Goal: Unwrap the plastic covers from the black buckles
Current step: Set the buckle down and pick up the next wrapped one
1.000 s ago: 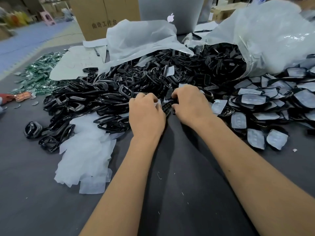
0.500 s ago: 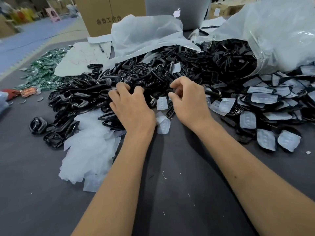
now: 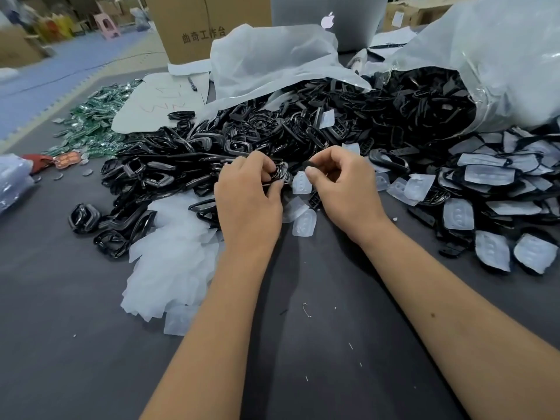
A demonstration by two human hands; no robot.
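Observation:
A big heap of bare black buckles (image 3: pixel 230 140) covers the middle of the grey table (image 3: pixel 303 344). My left hand (image 3: pixel 247 201) grips one black buckle (image 3: pixel 280 172) at the heap's near edge, fingers curled round it. My right hand (image 3: pixel 345 189) pinches a small black piece (image 3: pixel 309 165) between thumb and forefinger, right beside the left hand. A clear plastic cover (image 3: pixel 301 183) hangs just below my right fingertips. Two more loose covers (image 3: pixel 303 222) lie on the table between my wrists. Buckles still in their covers (image 3: pixel 491 207) are piled at the right.
A mound of peeled covers (image 3: pixel 169 268) lies left of my left forearm. A large clear bag (image 3: pixel 485 56) spilling buckles sits at the back right, with a laptop (image 3: pixel 327 19) and a cardboard box (image 3: pixel 206 25) behind. Green packets (image 3: pixel 91 122) lie at the far left.
Both hands have lifted and drawn together at the heap's near edge. My left hand has taken hold of a buckle, and my right hand now pinches a black piece above a loose cover.

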